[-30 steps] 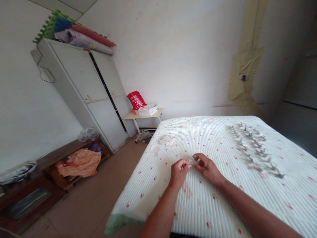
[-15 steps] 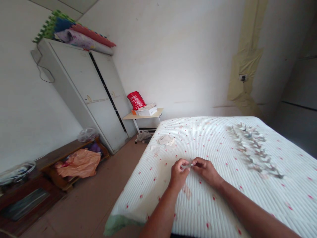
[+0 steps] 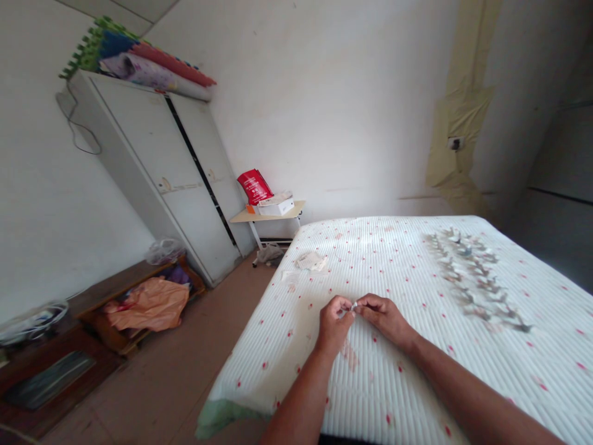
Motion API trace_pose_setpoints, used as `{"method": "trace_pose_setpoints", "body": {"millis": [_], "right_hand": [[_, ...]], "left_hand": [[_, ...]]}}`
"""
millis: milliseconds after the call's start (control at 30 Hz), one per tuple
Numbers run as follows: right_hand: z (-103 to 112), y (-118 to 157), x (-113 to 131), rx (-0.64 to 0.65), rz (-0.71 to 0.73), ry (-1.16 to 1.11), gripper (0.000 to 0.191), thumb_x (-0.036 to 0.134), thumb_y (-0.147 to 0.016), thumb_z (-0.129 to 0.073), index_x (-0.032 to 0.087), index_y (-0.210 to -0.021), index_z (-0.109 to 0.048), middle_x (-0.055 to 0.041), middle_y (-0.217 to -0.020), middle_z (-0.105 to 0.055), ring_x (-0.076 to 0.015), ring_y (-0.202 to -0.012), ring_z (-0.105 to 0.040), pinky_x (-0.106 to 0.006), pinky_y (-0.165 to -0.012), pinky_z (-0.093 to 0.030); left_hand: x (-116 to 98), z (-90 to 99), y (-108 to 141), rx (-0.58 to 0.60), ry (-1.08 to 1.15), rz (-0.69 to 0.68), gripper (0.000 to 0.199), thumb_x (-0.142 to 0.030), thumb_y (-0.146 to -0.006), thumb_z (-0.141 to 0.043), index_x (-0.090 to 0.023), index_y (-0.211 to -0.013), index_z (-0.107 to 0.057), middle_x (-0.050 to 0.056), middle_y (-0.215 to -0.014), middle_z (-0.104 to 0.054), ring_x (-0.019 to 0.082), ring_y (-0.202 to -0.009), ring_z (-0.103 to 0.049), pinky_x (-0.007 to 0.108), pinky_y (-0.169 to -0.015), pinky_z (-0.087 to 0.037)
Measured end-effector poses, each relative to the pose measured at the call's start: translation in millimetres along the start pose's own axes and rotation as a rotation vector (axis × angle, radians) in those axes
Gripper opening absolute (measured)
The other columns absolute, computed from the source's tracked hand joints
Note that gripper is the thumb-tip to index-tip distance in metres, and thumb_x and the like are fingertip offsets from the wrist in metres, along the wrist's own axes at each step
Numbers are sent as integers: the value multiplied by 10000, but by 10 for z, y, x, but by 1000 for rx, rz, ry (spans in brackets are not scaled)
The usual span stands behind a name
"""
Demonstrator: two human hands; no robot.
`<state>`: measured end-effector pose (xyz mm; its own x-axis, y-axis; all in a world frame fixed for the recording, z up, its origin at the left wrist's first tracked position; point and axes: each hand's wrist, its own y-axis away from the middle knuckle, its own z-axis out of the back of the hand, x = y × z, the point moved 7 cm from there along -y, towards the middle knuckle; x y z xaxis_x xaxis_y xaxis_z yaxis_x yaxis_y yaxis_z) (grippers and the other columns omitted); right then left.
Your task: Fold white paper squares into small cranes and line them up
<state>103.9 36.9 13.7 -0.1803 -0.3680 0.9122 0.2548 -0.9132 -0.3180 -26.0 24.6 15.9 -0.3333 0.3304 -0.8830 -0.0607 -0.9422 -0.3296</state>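
My left hand [image 3: 336, 316] pinches a small folded piece of paper [image 3: 354, 306] between thumb and fingers, low over the bed. From the other side, my right hand [image 3: 380, 314] grips the same paper at its tip, the fingertips of both hands nearly touching. Most of the paper is hidden by the fingers. On the right side of the bed stand several folded paper cranes [image 3: 486, 283] in rough rows. Beyond my left hand lies a small stack of printed paper squares [image 3: 312, 261].
The bed carries a white ribbed cover [image 3: 398, 395] with red spots. Behind it on the left are a small table [image 3: 296, 211] with a red bag [image 3: 254, 186] and a white box [image 3: 278, 207]. A grey cabinet [image 3: 148, 142] and a low wooden unit [image 3: 106, 293] line the left wall.
The fingers of both hands have drawn slightly closer together on the paper, which now shows as a smaller, pale tip. The cranes and paper stack stay where they were.
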Motion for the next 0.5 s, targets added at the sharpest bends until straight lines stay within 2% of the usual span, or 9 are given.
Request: {"method": "trace_pose_setpoints", "body": {"millis": [200, 367, 500], "right_hand": [[108, 42, 292, -81, 249, 259, 151, 279, -788, -501, 190, -855, -603, -50, -801, -586, -130, -648, -542, -258, -586, -453], [53, 83, 417, -19, 370, 459, 180, 214, -829, -432, 194, -853, -608, -61, -825, -594, -144, -743, -570, -263, -663, -463], [7, 99, 467, 18, 409, 626, 206, 212, -847, -407, 196, -842, -613, -66, -822, -599, -150, -752, -564, -264, -680, -446]], "left_hand": [[7, 8, 10, -11, -101, -28, 68, -135, -673, -507, -167, -701, -559, -18, -708, -596, 120, -736, -548, 221, -713, -408], [5, 3, 13, -16, -157, -22, 106, -110, -648, -507, -169, -699, -580, -16, -708, -606, 124, -741, -553, 226, -717, -418], [-5, 9, 11, -23, -157, -18, 111, -99, -642, -504, -168, -682, -580, -18, -695, -604, 122, -721, -555, 225, -708, -424]]}}
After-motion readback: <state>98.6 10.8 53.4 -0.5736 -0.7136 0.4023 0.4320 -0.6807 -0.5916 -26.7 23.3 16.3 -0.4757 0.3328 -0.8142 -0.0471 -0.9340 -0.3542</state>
